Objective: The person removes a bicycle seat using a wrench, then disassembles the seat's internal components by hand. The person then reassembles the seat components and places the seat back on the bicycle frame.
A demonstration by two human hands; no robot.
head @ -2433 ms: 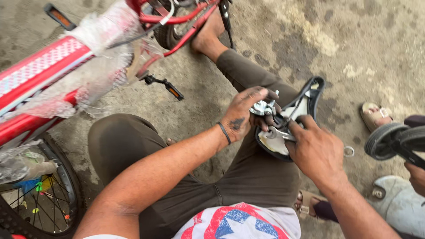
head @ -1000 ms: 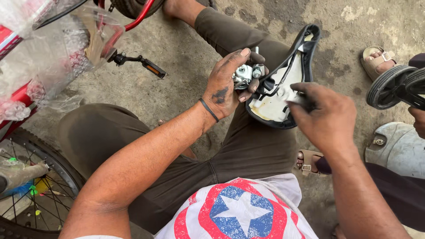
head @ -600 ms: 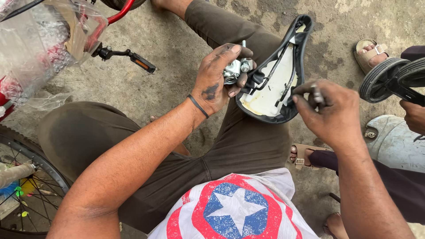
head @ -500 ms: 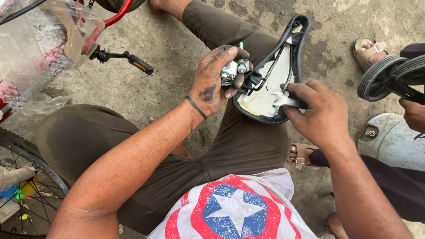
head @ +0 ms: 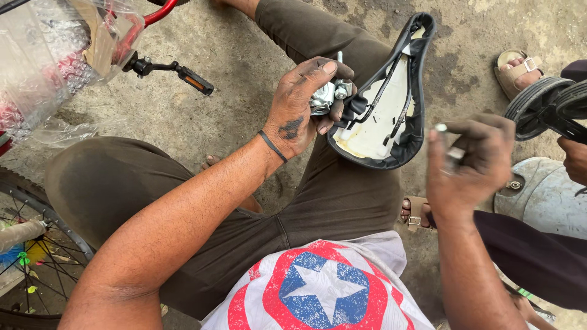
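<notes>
The left hand's fingers curl tight around the silver seat clamp, pinning the upturned black bicycle saddle against the raised knee, its rails and pale underside turned up within view. The right hand, lifted clear beside the saddle, pinches a small metal piece between thumb and bent fingers, forearm angled upward.

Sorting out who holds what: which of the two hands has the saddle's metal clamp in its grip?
The left hand: its fingers wrap the silver clamp at the upturned black saddle. The right hand is off the saddle, pinching only a small metal piece.
</notes>
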